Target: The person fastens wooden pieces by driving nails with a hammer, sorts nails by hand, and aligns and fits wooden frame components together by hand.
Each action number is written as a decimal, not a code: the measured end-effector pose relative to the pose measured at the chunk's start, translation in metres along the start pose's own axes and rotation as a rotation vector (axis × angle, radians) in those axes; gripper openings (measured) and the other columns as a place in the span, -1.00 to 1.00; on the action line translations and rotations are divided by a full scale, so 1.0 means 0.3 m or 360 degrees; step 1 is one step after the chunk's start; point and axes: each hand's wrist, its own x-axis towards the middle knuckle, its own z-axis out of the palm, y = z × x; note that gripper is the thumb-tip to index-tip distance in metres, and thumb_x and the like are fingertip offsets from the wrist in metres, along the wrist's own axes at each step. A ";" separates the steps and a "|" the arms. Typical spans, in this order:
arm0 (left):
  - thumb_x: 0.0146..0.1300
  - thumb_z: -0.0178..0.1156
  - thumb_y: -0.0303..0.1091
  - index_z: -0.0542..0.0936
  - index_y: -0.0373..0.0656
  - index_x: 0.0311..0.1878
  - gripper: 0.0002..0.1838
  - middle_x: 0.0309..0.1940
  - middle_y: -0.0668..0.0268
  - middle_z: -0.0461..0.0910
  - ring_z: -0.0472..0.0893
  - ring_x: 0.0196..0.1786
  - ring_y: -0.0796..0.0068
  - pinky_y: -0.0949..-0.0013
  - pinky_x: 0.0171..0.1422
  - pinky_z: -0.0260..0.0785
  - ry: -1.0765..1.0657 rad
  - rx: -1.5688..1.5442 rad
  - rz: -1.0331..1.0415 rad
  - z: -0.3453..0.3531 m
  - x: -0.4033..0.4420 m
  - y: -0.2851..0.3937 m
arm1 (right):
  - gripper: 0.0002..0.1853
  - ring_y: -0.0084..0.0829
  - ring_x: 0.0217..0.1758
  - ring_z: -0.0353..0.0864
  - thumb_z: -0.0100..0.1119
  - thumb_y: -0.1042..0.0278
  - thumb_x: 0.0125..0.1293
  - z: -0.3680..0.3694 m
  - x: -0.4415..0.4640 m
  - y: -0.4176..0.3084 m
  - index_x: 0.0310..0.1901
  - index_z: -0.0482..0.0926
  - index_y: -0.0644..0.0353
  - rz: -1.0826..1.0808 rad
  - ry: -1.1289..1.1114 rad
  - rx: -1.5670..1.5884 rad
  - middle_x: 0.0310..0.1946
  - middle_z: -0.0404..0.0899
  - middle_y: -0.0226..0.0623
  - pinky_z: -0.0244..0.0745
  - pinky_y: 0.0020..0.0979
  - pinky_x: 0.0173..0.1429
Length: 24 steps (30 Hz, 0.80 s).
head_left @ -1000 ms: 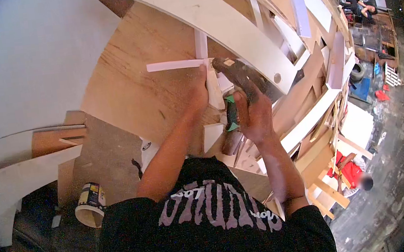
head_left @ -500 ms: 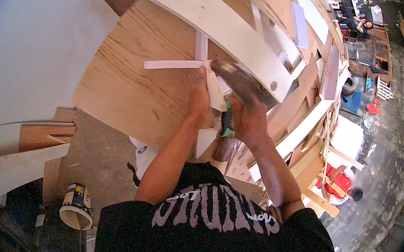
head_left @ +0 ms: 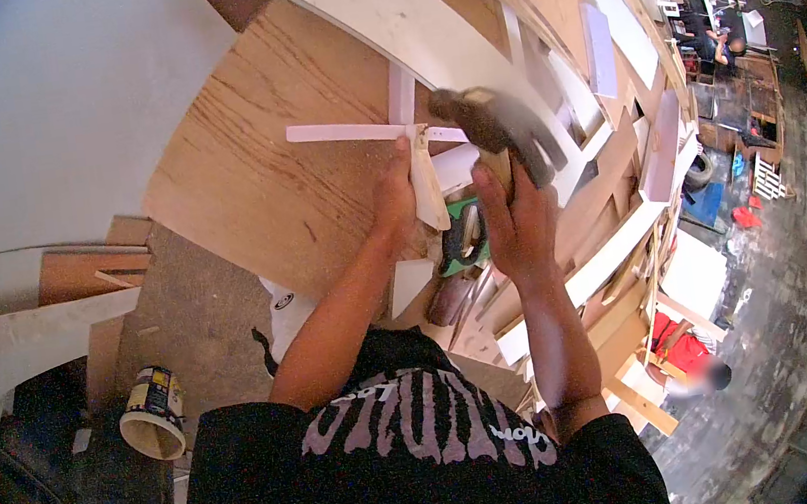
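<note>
The left hand (head_left: 395,198) has its fingers hidden, so its closure cannot be told; its thumb touches one pale wooden block (head_left: 431,193), well in from the brown plywood sheet (head_left: 239,141)'s left edge, beside two narrow white strips (head_left: 339,133). The right hand (head_left: 524,227), forearm stretched forward, wraps one blurred dark-metal claw hammer (head_left: 489,129)'s handle.

Hammer (head_left: 483,121): dark head, right of frame centre, tilted with its claw end toward the lower right, handle gripped in the right hand (head_left: 522,232). Pale wooden block (head_left: 429,188): lengthwise up the frame near centre, the left hand (head_left: 395,191) against its left edge. White strip (head_left: 339,133): narrow, left of the hammer, sloping slightly down rightward across the block's upper end.
</note>
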 end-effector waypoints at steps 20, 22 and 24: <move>0.51 -0.09 0.16 0.61 -0.29 0.04 -0.39 -0.21 0.25 0.62 0.56 -0.21 0.47 0.33 -0.04 0.43 0.0133 0.0173 0.0094 0.072 -0.121 0.118 | -0.83 -0.30 -0.33 0.70 0.45 0.24 0.17 0.190 0.178 0.166 -0.28 0.73 0.11 -0.0437 0.0347 -0.0186 -0.37 0.74 -0.30 0.55 -0.27 -0.11; 0.52 -0.10 0.14 0.60 -0.27 0.06 -0.40 -0.21 0.27 0.62 0.57 -0.22 0.47 0.34 -0.06 0.44 0.0141 0.0190 0.0112 0.068 -0.115 0.110 | -0.84 -0.29 -0.30 0.70 0.46 0.23 0.17 0.193 0.176 0.164 -0.29 0.74 0.09 -0.0569 0.0432 -0.0240 -0.35 0.74 -0.30 0.54 -0.26 -0.07; 0.52 -0.09 0.14 0.60 -0.26 0.05 -0.41 -0.22 0.27 0.61 0.57 -0.22 0.48 0.35 -0.08 0.45 0.0117 0.0097 0.0059 0.069 -0.118 0.106 | -0.87 -0.25 -0.30 0.69 0.44 0.24 0.17 0.192 0.175 0.170 -0.28 0.75 0.04 -0.0560 0.0425 -0.0231 -0.33 0.73 -0.29 0.53 -0.27 -0.13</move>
